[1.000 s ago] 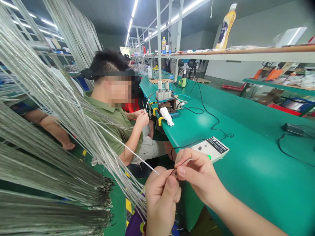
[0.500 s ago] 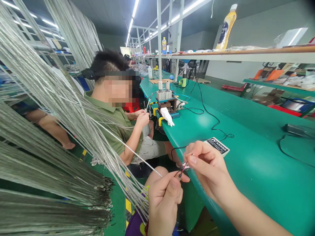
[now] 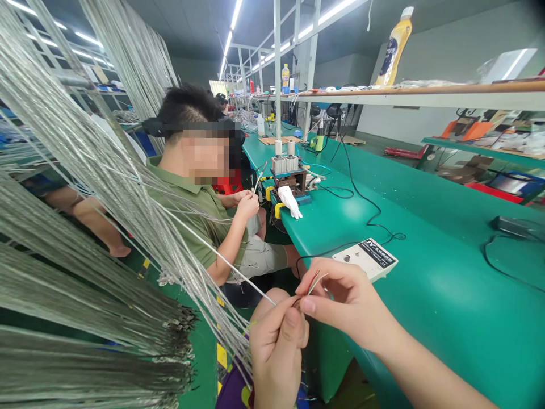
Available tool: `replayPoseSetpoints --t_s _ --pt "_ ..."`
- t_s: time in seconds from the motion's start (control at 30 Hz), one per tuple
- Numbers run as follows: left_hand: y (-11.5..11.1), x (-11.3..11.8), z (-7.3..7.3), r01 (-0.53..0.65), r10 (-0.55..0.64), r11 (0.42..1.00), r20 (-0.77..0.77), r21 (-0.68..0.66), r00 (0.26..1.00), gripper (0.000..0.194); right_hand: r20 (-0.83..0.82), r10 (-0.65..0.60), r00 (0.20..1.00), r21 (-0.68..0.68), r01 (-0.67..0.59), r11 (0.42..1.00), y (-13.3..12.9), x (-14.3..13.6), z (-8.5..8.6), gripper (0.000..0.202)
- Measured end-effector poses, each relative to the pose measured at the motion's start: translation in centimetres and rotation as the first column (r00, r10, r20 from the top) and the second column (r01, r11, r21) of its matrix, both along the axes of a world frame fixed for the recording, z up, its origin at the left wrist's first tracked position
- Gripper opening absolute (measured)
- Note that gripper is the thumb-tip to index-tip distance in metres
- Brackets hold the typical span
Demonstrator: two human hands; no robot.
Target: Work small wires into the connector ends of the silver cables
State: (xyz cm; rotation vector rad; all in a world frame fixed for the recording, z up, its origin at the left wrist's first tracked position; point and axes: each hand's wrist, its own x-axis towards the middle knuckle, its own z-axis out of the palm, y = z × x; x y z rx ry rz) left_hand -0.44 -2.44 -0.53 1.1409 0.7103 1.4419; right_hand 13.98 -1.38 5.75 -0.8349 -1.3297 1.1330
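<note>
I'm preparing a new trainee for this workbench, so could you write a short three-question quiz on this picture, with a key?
1. Multiple choice: what shows between the thumb and fingers of the camera wearer's right hand?
A) a black screwdriver
B) thin red and pale wires
C) a roll of blue tape

2. True or false: the nearer yellow plastic bottle with a white cap stands on the long brown-edged shelf, above the smooth green tabletop.

3. Fill in: the flat white box on the tabletop has a black label with the large letters ____.

Key: 1. B; 2. True; 3. JY
</note>
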Motion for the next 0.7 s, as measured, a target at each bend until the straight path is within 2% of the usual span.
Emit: replayPoseSetpoints --t_s 0.1,0.17,0.3,0.47,0.57,0.7 --pt "0.2 0.1 0.4 0.085 -0.084 0.996 0.117 -0.005 0.990 0.052 -0.092 0.068 0.993 -0.008 -0.069 0.998 0.5 -0.4 -0.6 0.019" --pt "0.3 0.1 0.6 0.114 -0.111 0.993 0.153 -0.011 0.982 0.050 -0.154 0.068 0.986 0.004 -0.068 0.998 0.7 -0.6 -1.0 0.020" --pt "0.4 0.0 0.4 0.140 -0.137 0.990 0.119 -0.019 0.983 0.052 -0.232 0.014 0.973 -0.014 -0.018 1.000 0.5 -0.8 -1.4 0.021" --pt "0.5 0.0 0.4 0.161 -0.154 0.983 0.082 -0.085 0.985 0.052 -0.336 -0.021 0.942 -0.120 -0.021 0.993 0.2 -0.8 -0.9 0.039" --pt "0.6 0.0 0.6 0.198 -0.190 0.972 0.076 -0.124 0.979 0.045 -0.350 -0.031 0.936 -0.099 -0.004 0.995 0.2 -0.3 -0.6 0.039" --pt "0.5 0.0 0.8 0.214 -0.206 0.968 0.070 -0.133 0.976 0.044 -0.289 -0.121 0.950 -0.046 0.113 0.993 0.5 0.6 -0.5 0.033"
